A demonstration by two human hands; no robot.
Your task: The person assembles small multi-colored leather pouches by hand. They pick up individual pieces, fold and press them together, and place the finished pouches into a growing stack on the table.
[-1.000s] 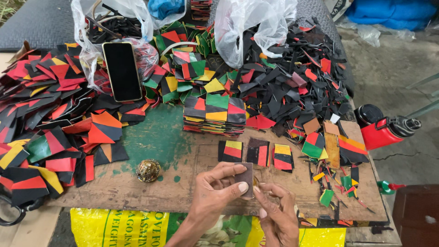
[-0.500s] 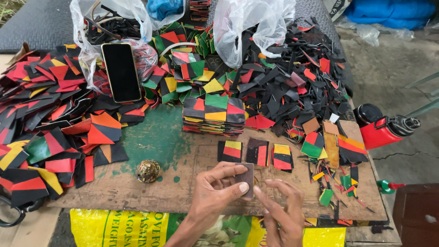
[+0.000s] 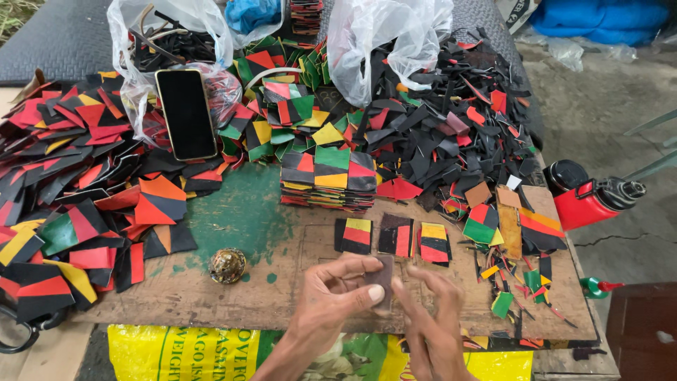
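My left hand (image 3: pixel 331 300) pinches a small dark brown leather piece (image 3: pixel 383 277) between thumb and fingers, held just above the wooden board (image 3: pixel 282 296). My right hand (image 3: pixel 431 317) is beside it, fingertips touching the piece's right edge. Just beyond the hands lie three small striped patches (image 3: pixel 395 236) in black, red and yellow, side by side. Behind them stands a neat stack of coloured patches (image 3: pixel 330 180).
Heaps of red, black, yellow and green leather offcuts (image 3: pixel 77 183) cover the left and the back right (image 3: pixel 451 127). A black phone (image 3: pixel 186 113) leans on a plastic bag. A small brass ornament (image 3: pixel 227 265) sits on the board. A red bottle (image 3: pixel 589 197) lies at right.
My right hand's fingers have shifted slightly along the small piece; the left hand keeps holding it in the same spot. Nothing else has moved.
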